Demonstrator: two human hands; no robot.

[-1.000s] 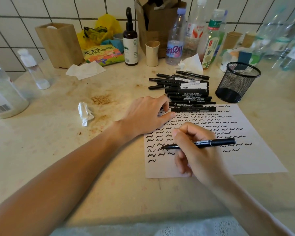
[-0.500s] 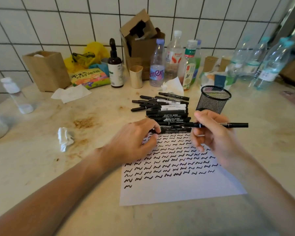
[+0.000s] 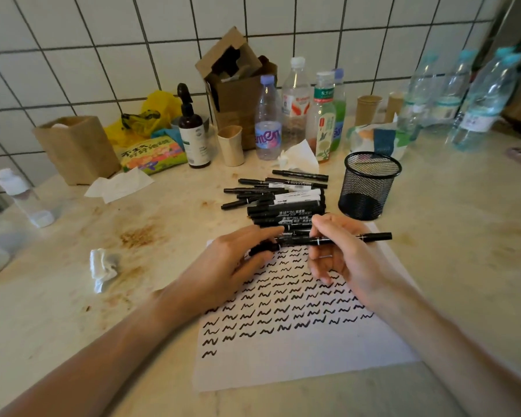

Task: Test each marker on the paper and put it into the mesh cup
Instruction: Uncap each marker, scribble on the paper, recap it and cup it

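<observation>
A white paper [image 3: 298, 359] covered with rows of black squiggles lies on the counter in front of me. My right hand [image 3: 343, 254] grips a thin black marker [image 3: 373, 236] level above the paper's far edge. My left hand [image 3: 232, 263] pinches a small black piece, seemingly the cap [image 3: 260, 248], at that marker's left end. Beyond the hands lies a pile of several black markers [image 3: 283, 200]. The black mesh cup [image 3: 367, 185] stands upright to the right of the pile, apparently with nothing in it.
Bottles [image 3: 268, 121], a cardboard box [image 3: 238, 85], paper cups [image 3: 230, 145], a brown dropper bottle [image 3: 193, 130] and snack bags [image 3: 154, 152] line the tiled wall. A crumpled tissue [image 3: 103, 266] lies left of the paper. More water bottles [image 3: 478, 100] stand at the far right.
My right hand lifted the marker off the paper and carried it toward the pile. My left hand left the paper and came to the marker's left end. The view tilted up.
</observation>
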